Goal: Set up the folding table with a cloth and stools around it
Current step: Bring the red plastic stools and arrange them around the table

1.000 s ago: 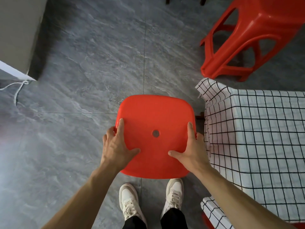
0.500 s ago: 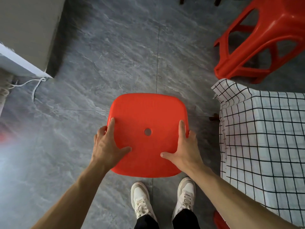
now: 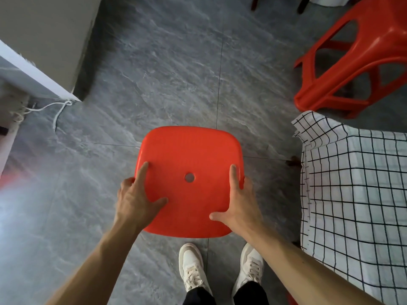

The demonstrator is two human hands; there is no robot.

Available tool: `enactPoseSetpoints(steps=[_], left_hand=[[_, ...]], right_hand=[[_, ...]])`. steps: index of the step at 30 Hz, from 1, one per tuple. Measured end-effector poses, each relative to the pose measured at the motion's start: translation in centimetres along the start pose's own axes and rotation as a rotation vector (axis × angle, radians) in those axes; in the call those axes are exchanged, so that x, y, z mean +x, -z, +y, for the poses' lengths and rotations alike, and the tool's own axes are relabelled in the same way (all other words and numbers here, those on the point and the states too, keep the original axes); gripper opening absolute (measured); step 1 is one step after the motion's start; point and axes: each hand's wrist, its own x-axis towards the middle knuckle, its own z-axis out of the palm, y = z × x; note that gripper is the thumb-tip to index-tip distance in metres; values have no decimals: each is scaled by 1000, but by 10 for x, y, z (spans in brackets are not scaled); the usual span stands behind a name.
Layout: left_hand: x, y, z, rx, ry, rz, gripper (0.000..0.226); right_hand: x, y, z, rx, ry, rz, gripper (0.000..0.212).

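Note:
A red plastic stool (image 3: 189,155) with a small hole in its seat is in front of me, seen from above, its legs hidden under the seat. My left hand (image 3: 136,199) grips its left edge, index finger and thumb on top and the other fingers curled over the side. My right hand (image 3: 237,201) grips the right edge the same way. The folding table at the right is covered by a white cloth with a black grid (image 3: 356,194); one dark table foot (image 3: 294,160) shows at its corner. A second red stool (image 3: 356,62) stands beyond the table's far corner.
Grey stone-look floor tiles (image 3: 165,73) stretch ahead. A grey wall corner or cabinet (image 3: 44,40) stands at the upper left, with a white cord (image 3: 57,111) on the floor beside it. My white shoes (image 3: 193,267) are just behind the stool. Dark furniture legs (image 3: 255,3) show at the top.
The held stool has shifted left, away from the cloth-covered table, and the gap between them has widened. Both hands keep their hold on the seat edges.

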Motion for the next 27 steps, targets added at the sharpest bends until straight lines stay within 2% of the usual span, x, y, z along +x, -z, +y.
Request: enactPoseSetpoints(steps=[5, 11, 19, 23, 27], left_hand=[[-5, -1, 1, 21, 44, -7, 117], [-15, -3, -11, -20, 77, 24, 116], [-1, 12, -15, 14, -4, 6, 107], [-3, 10, -13, 15, 18, 7, 105], [-11, 10, -2, 69, 32, 25, 94]], right_hand=[[1, -4, -5, 22, 0, 13, 147], [5, -11, -11, -11, 41, 4, 150], [-6, -18, -11, 47, 44, 45, 142], [-6, -16, -9, 58, 65, 45, 141], [-8, -10, -12, 55, 69, 38, 132]])
